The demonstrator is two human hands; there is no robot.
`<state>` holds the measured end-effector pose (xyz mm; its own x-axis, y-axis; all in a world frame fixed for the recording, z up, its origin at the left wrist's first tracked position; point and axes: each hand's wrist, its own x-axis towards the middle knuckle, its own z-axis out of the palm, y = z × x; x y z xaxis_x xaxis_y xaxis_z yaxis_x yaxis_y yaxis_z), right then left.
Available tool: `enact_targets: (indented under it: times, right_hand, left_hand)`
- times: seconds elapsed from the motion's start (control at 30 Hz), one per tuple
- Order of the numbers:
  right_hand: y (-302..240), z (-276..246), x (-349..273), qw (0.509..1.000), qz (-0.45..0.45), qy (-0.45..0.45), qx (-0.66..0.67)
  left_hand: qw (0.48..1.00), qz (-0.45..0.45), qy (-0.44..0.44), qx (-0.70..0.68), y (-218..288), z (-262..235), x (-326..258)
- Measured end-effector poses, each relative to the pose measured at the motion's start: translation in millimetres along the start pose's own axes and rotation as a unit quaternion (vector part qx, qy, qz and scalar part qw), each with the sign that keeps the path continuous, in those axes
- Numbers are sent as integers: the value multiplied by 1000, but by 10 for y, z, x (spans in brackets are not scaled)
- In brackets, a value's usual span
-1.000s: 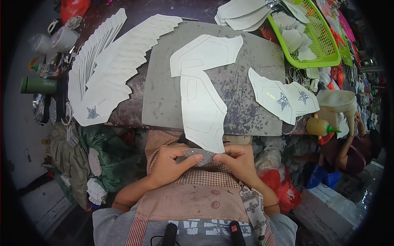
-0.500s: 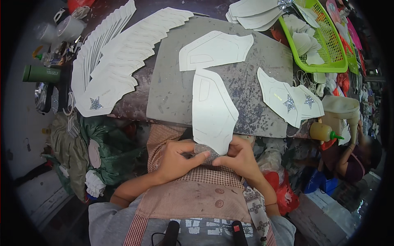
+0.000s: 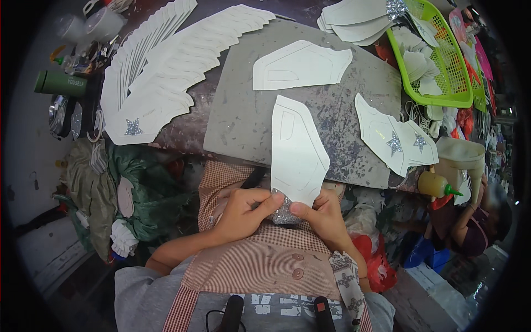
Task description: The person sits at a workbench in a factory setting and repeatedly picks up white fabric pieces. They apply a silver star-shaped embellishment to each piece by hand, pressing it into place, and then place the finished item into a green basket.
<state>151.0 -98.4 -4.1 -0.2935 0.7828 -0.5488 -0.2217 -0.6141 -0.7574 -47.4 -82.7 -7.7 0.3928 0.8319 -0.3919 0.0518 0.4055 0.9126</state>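
Note:
A white shoe-upper panel (image 3: 298, 149) with faint drawn outlines points away from me, its near end held over my lap. At that end lies a silver glitter patch (image 3: 286, 214), flat against the white edge. My left hand (image 3: 243, 217) is closed on the patch's left side, thumb on top. My right hand (image 3: 323, 217) pinches the opposite side, its thumb pressing where patch and panel meet. The fingers under the piece are hidden. Another white panel (image 3: 304, 65) rests beyond it on the grey board (image 3: 238, 116).
Overlapping white panels (image 3: 166, 91) fan out on the left, the nearest bearing a glitter star. Two starred panels (image 3: 390, 135) lie right, near a yellow bottle (image 3: 431, 184) with green tip. A green basket (image 3: 406, 77) holds white pieces. Another person (image 3: 478, 227) sits at far right.
The glitter patch, earlier bent and partly covered by my fingers, now lies flatter and shows more. My thumbs have moved up to the join. The whole view has shifted slightly.

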Motion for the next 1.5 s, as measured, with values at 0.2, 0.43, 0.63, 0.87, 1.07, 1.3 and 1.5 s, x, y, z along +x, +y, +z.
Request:
enact_targets:
  times: [0.2, 0.43, 0.63, 0.87, 1.07, 1.3, 1.5]
  right_hand:
    - [9, 8, -41, 1000, -5, 4, 22]
    - [-423, -256, -79, 961, -159, -76, -215]
    - [-1057, 65, -264, 884, -171, -280, -333]
    - [-929, -1105, 625, 647, -417, 280, -573]
    - [-737, -1284, 827, 608, -427, 300, -598]
    - [-1338, -851, 175, 740, -428, 228, -466]
    - [-1096, -768, 411, 655, -512, 107, -545]
  left_hand:
    - [986, -13, -4, -166, -41, -8, 78]
    - [934, 192, 16, 300, 438, -373, -165]
    - [777, 466, -176, 384, 1317, -76, -175]
    - [962, 100, -85, 241, 1276, -174, -130]
    - [995, 3, -82, -63, 887, -405, 229]
    - [980, 112, -162, 35, 937, -212, 119]
    - [963, 198, -140, 117, 862, 105, 96]
